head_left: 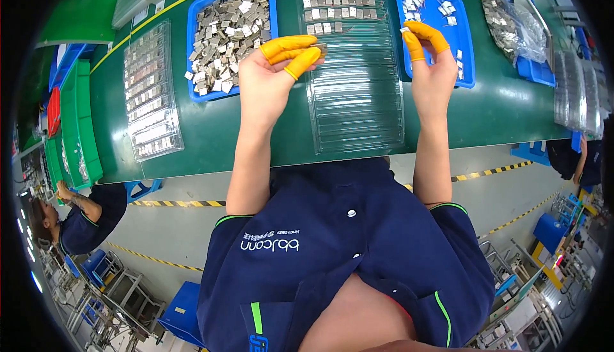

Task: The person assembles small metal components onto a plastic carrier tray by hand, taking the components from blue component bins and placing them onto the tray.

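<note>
Yellow finger cots cover the thumb and two fingers of my left hand [268, 80], which pinches a small grey metal piece [323, 50] at the fingertips. My right hand [432, 70], also in yellow finger cots, pinches a small white piece [404, 30] over the near-left edge of a blue tray [467, 45]. Between the hands lies a clear slotted plastic tray [355, 105]; small metal pieces [339, 13] stand in its far rows. Left of it, beyond my left hand, a blue bin [274, 13] is heaped with loose small metal pieces [225, 41].
A filled clear tray [153, 96] lies at the left on the green table [211, 134]. Green bins [80, 115] stand at the left edge. Bagged parts [505, 22] and stacked clear trays [575, 89] are at the right. Another person [89, 217] works at the far left.
</note>
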Tool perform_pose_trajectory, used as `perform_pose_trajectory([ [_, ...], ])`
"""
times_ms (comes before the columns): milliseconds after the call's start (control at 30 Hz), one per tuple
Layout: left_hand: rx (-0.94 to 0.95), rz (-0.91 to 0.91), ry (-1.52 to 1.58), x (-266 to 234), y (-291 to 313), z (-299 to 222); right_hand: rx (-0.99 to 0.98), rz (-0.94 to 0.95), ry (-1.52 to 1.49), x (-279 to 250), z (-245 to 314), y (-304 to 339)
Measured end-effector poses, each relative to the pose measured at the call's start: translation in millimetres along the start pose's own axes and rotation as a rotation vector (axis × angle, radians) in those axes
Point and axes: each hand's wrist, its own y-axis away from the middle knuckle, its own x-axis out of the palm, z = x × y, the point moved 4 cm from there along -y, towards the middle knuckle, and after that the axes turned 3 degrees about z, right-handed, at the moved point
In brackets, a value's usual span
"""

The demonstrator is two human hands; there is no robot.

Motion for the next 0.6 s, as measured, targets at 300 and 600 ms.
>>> perform_pose_trajectory([
  [300, -0.106, 0.1, 0.107, 21, 6, 4, 0.137, 0.389, -0.611, 26, 29, 22],
  [600, -0.072, 0.122, -0.086, 17, 13, 3, -0.049, 0.427, -0.338, 21, 32, 16],
])
